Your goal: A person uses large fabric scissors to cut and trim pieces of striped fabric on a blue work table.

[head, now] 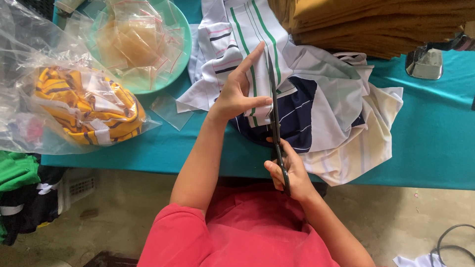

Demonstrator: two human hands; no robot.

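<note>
1. The right hand (292,173) is wrapped around the handles of a pair of dark scissors (275,123), its grip clenched on them, down at about six o'clock from the cloth.
2. The scissor blades run straight up toward twelve o'clock, lying along the edge of a white strip of cloth with green stripes (257,44).
3. The left hand (237,94) lies flat on that striped strip just at nine o'clock of the blades, forefinger stretched up along the cloth, thumb touching the fabric beside the blade. Its grip is released, pressing rather than grasping.
4. Under the strip there's a navy panel with thin white lines (297,118), and at three o'clock a heap of white and cream fabric (361,128) spills toward the worktop's near edge.
5. It all sits on a teal worktop (435,138).
6. At ten o'clock from the hands, a pale green bowl (180,54) holds small clear zip bags.
7. At nine o'clock, a clear plastic bag holds yellow striped garments (84,104).
8. One loose clear bag (170,111) lies flat between bowl and hands.
9. At one o'clock, folded mustard cloth (376,22) is stacked; beside it, a metal object (424,63) I can't identify.
10. The person wears a red shirt (247,232).
</note>
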